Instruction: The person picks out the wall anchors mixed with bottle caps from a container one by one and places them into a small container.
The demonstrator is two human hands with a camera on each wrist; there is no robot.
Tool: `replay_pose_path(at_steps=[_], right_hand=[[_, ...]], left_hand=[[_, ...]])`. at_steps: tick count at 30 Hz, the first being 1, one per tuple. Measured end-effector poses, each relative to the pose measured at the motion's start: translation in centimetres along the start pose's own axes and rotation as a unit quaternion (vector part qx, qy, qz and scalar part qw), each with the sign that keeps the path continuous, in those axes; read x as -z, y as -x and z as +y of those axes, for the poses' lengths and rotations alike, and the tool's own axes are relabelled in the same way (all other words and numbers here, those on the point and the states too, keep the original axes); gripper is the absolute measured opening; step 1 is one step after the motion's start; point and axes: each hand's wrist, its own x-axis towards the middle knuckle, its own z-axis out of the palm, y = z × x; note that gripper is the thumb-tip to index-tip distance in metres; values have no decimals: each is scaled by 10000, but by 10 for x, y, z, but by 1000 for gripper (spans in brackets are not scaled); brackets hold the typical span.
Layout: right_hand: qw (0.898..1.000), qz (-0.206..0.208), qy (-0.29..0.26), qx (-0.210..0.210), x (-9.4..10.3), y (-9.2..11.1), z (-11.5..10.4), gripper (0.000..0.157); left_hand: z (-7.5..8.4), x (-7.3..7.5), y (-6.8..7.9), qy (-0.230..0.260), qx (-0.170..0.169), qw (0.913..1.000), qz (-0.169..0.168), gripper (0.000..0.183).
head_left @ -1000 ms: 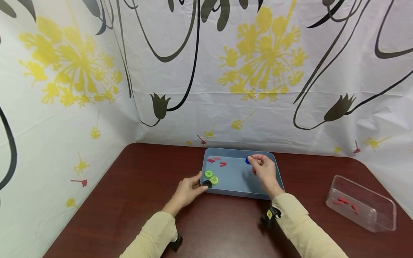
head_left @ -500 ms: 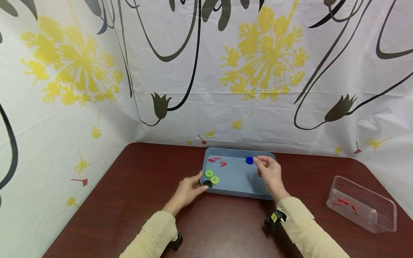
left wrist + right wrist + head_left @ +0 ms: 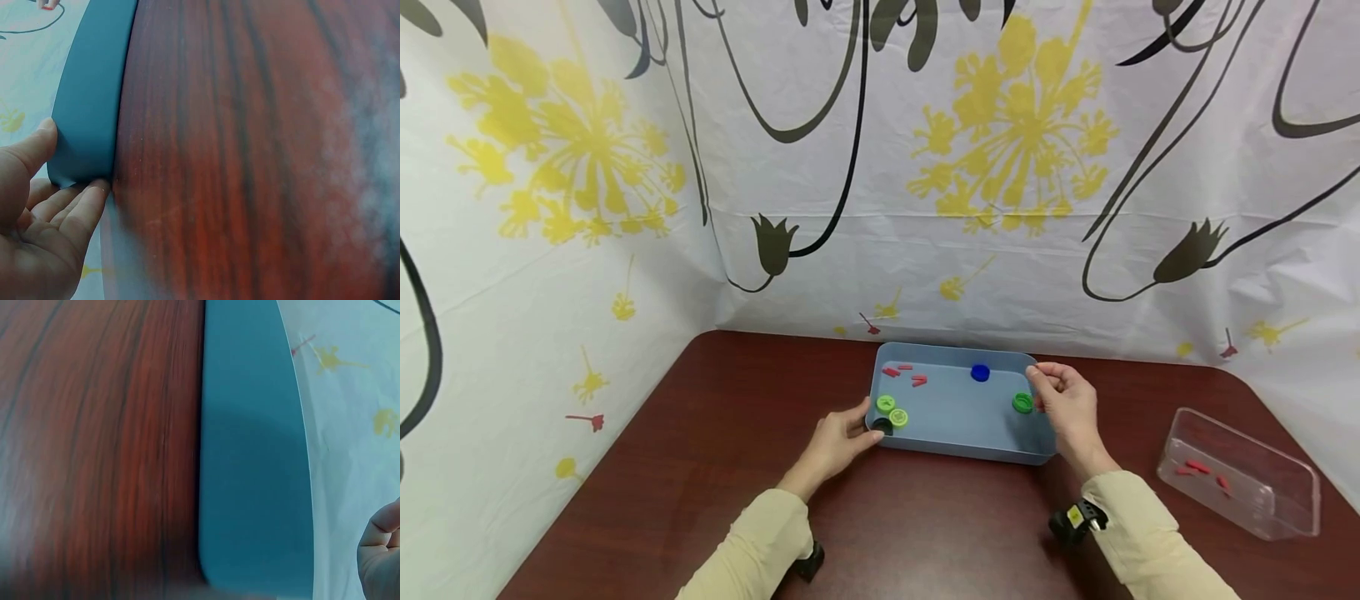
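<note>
My left hand holds the near left corner of a blue-grey tray, thumb at the rim and fingers below in the left wrist view. Over the tray's right end, my right hand pinches a small red stick, seen at its fingertips in the left wrist view. Beside that hand lies a green bottle cap. A blue cap sits near the back wall. Two lime caps and a black cap cluster at the near left. Several red sticks lie at the back left.
A clear plastic box with several red sticks in it stands to the right on the dark red wooden table. Patterned white sheets rise behind and to the left of the table.
My right hand has moved right from the blue cap to the tray's right end, uncovering the blue cap and then the green one. My left hand has stayed at the corner.
</note>
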Motion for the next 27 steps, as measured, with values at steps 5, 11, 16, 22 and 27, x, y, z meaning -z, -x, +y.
replay_pose_path(at_steps=[5, 11, 16, 22, 27], right_hand=[[9984, 406, -391, -88, 21, 0, -1, 12], [9947, 831, -606, 71, 49, 0, 0, 10], [9926, 1106, -107, 497, 77, 0, 6, 8], [9779, 1548, 1269, 600, 112, 0, 12, 9], [9550, 1853, 2237, 605, 135, 2, 15, 13]], left_hand=[[0, 0, 0, -1, 38, 10000, -6, 65], [-1, 0, 0, 23, 47, 10000, 9, 65], [-1, 0, 0, 10, 28, 10000, -3, 65], [-1, 0, 0, -10, 15, 10000, 1, 65], [-1, 0, -1, -20, 50, 10000, 3, 65]])
